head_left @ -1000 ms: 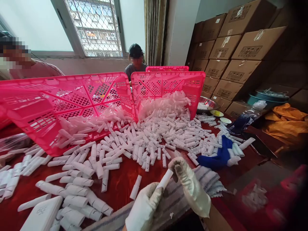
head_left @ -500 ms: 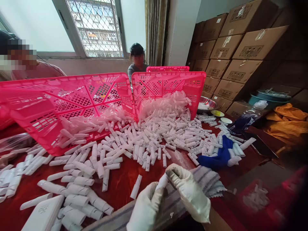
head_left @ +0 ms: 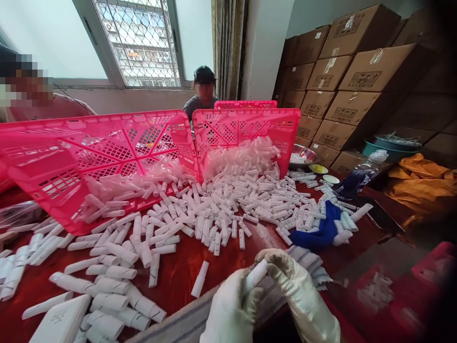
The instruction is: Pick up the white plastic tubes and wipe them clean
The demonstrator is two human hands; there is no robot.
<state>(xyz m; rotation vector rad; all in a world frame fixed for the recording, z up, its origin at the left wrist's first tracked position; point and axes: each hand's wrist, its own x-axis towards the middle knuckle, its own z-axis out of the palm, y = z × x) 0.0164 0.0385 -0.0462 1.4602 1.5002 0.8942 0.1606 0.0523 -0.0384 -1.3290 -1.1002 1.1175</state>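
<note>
Both my hands wear white gloves and meet low in the head view, over a striped towel (head_left: 185,312). In my left hand (head_left: 233,300) a short white tube (head_left: 256,275) is gripped between thumb and fingers, tilted up to the right. My right hand (head_left: 298,286) has its fingers curled round the tube's upper end, its fingertips pinched there; part of the tube is hidden by the gloves. One white tube (head_left: 200,279) lies by itself on the red table just left of my hands. Many more white tubes (head_left: 110,302) are heaped to the left.
Two pink crates (head_left: 143,143) tipped on their sides spill white tubes across the red table (head_left: 171,286). A white power bank (head_left: 59,321) lies front left; a blue cloth (head_left: 319,228) and a bottle (head_left: 359,176) are at right. Cardboard boxes (head_left: 353,109) stand stacked behind. Two people sit beyond the crates.
Both hands have shifted slightly right and turned, so more of the white tube shows between them. The view has moved a little; the things on the table look the same.
</note>
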